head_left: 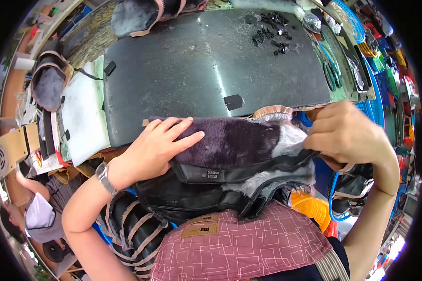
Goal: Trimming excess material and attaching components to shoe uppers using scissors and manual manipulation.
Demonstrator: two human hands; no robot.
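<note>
Left hand (157, 147) laid flat, fingers spread and nearly straight, palm down on the dark purple fur lining (239, 140) of a black boot upper (206, 187); pressing rather than gripping, nothing closed in it. Wristwatch (104, 177) on that wrist. Right hand (344, 136) curled into a loose fist at the other end of the same piece, fingers folded over its edge where grey fur (293, 136) shows, pinching the material; fingertips hidden under the hand, so exact hold hard to tell. Boot upper stretched between the two hands, just below the near edge of a dark work slab (211, 65), resting partly on a lap covered by a pink patterned apron (248, 243). Black band with a small label running under the left palm, zip edge lower down toward the right hand. Beyond the left fingertips, a small black scrap (233, 101) on the slab. Far past the right hand, a scatter of small black bits (272, 33) at the slab's far corner, with green-handled scissors (332, 70) beside it. Off to the outside of the left hand, a white foam sheet (82, 112) and more fur-lined boot pieces (49, 84). Below the left forearm, a stack of black uppers with tan trim (136, 229). Under the right wrist, an orange basket (312, 206). Another person (37, 210) at the lower left edge.
</note>
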